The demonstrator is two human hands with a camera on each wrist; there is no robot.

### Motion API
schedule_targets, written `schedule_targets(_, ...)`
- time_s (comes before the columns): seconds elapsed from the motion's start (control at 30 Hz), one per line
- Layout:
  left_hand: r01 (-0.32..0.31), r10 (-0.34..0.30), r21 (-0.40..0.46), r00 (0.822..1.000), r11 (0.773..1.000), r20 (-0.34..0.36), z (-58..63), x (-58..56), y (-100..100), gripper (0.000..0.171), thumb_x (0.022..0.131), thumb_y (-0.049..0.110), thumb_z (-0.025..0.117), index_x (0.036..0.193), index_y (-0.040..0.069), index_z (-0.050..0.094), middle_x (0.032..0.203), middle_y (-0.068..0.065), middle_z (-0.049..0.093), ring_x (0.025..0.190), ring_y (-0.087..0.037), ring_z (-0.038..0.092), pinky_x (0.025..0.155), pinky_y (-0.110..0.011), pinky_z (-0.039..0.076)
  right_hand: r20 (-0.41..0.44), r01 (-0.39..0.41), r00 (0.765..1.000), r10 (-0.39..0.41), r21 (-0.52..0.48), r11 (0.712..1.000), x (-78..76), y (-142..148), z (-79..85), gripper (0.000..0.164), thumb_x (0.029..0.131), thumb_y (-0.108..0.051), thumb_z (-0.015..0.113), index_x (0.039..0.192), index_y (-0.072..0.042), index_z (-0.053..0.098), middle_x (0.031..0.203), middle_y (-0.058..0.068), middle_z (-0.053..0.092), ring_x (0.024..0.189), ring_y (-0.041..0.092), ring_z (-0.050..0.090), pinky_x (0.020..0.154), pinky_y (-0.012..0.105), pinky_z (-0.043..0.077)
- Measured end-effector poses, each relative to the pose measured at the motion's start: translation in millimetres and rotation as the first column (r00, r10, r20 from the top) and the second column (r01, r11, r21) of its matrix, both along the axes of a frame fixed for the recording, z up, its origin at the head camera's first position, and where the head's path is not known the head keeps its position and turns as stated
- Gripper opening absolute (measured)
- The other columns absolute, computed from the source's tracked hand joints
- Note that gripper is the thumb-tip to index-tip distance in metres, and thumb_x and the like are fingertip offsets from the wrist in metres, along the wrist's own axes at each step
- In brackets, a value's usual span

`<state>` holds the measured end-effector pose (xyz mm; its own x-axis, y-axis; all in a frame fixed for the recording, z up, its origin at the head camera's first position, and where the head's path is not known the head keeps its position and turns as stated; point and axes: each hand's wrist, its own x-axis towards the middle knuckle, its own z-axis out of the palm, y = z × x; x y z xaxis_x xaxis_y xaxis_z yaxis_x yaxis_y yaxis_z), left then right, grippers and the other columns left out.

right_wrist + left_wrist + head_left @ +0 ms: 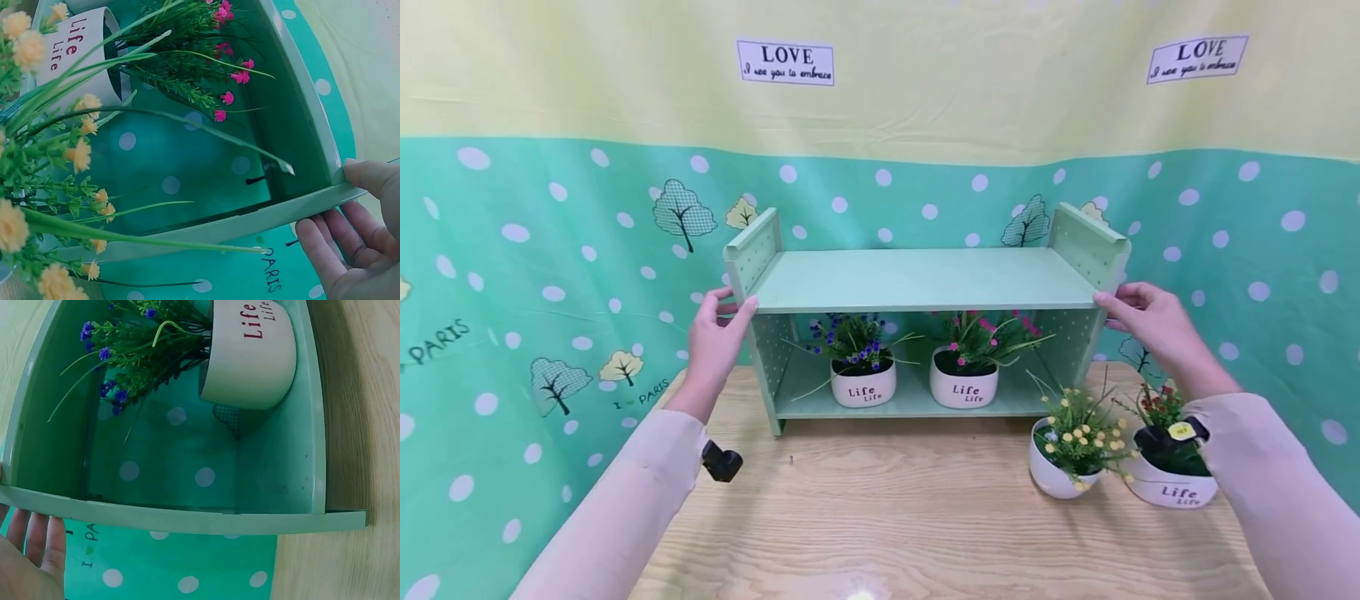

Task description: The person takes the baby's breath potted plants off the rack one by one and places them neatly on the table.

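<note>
1. Your head view is bright and fairly even, with a small glare spot on the tabletop (880,517) at the bottom edge.
2. Light seems to come from above: you get soft shade beneath the shelf (917,279) and faint shadows by the white pots (1055,478) at right.
3. Your wrist views are dimmer, darkest inside the shelf.
4. In your right wrist view, the nearest yellow flowers (30,51) look soft; the upper right corner is pale.
5. In your left wrist view, the shelf's edges bow.

Beyond the far edge of the pale wood-grain table (880,508) I see a hanging cloth (887,208), yellowish above, dotted green with printed trees (683,214) below; a bright glint (860,595) catches the table.
</note>
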<state>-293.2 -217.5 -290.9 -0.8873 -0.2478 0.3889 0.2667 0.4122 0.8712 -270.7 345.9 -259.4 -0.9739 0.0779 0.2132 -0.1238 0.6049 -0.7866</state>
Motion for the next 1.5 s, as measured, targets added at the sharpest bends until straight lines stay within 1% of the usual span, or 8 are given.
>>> schedule_targets(0.3,0.035,-0.035,-0.021,0.999,0.999,-0.030,-2.9,7.1,-1.7,0.069,0.098,0.054,0.057,0.152,0.013,0.040,0.140,-0.016,0.051,0.124,-0.032,0.049,0.101,-0.048,0.047,-0.007,-0.001,1.000,0.001,-0.016,1.000,0.0,-1.3,-1.0,0.080,0.099,-0.053,0.054,0.143,0.011,0.036,0.130,0.024,0.047,0.081,-0.008,0.060,0.089,0.026,0.054)
schedule_targets(0.53,0.003,-0.002,0.005,0.995,1.000,-0.097,-2.5,15.2,2.4,0.062,0.098,0.046,0.061,0.151,0.020,0.042,0.135,-0.010,0.052,0.118,-0.024,0.052,0.095,-0.036,0.051,-0.014,-0.007,1.000,0.006,-0.035,0.999,1.2,-3.9,0.5,0.078,0.099,-0.052,0.055,0.142,0.011,0.036,0.126,0.022,0.049,0.084,-0.004,0.061,0.079,0.013,0.052)
schedule_targets(0.77,0.010,-0.003,0.043,0.984,0.999,-0.179,-1.0,26.7,10.2,0.056,0.098,0.039,0.064,0.148,0.024,0.045,0.132,-0.007,0.053,0.115,-0.019,0.052,0.093,-0.033,0.045,-0.005,-0.009,1.000,0.009,-0.008,1.000,1.1,-3.5,1.1,0.080,0.099,-0.053,0.053,0.143,0.012,0.034,0.126,0.022,0.048,0.084,-0.005,0.061,0.100,0.039,0.050)
schedule_targets(0.93,0.135,-0.129,0.019,0.976,0.991,-0.176,-3.2,32.6,22.7,0.056,0.098,0.036,0.065,0.147,0.017,0.046,0.130,-0.009,0.055,0.112,-0.018,0.053,0.093,-0.031,0.045,-0.005,-0.011,1.000,0.011,-0.008,1.000,0.3,-2.2,0.5,0.080,0.100,-0.053,0.052,0.143,0.012,0.033,0.127,0.022,0.047,0.082,-0.007,0.060,0.105,0.053,0.042)
schedule_targets(1.03,0.233,-0.232,-0.016,0.960,0.972,-0.158,-5.7,36.5,32.9,0.056,0.098,0.035,0.066,0.146,0.015,0.047,0.130,-0.010,0.056,0.111,-0.019,0.055,0.094,-0.035,0.046,-0.004,-0.011,1.000,0.011,0.006,1.000,0.3,-1.9,0.4,0.079,0.100,-0.053,0.052,0.143,0.011,0.033,0.127,0.023,0.048,0.082,-0.008,0.059,0.103,0.046,0.046)
schedule_targets(1.23,0.407,-0.413,-0.072,0.904,0.911,-0.112,-10.7,44.2,57.2,0.054,0.097,0.030,0.068,0.146,0.015,0.049,0.133,-0.012,0.057,0.114,-0.020,0.059,0.097,-0.040,0.049,-0.009,-0.027,1.000,0.028,0.013,1.000,-0.3,-1.4,0.9,0.076,0.100,-0.052,0.052,0.140,0.011,0.036,0.125,0.023,0.049,0.083,-0.005,0.060,0.080,0.015,0.052)
schedule_targets(1.37,0.512,-0.520,-0.106,0.851,0.852,-0.074,-17.9,48.1,74.6,0.052,0.097,0.025,0.069,0.145,0.014,0.050,0.134,-0.015,0.058,0.117,-0.022,0.059,0.099,-0.041,0.050,-0.003,-0.031,1.000,0.031,0.023,0.999,-1.0,-0.4,1.1,0.075,0.101,-0.052,0.051,0.139,0.011,0.036,0.126,0.023,0.049,0.083,-0.005,0.060,0.084,0.020,0.054)
schedule_targets(1.5,0.574,-0.581,-0.130,0.813,0.808,-0.021,-28.0,51.3,90.8,0.050,0.097,0.027,0.069,0.143,0.016,0.053,0.135,-0.012,0.058,0.117,-0.022,0.059,0.099,-0.040,0.049,-0.003,-0.031,1.000,0.031,0.032,0.999,-1.9,-0.1,1.3,0.075,0.101,-0.052,0.051,0.139,0.011,0.037,0.125,0.023,0.049,0.084,-0.004,0.060,0.085,0.022,0.054)
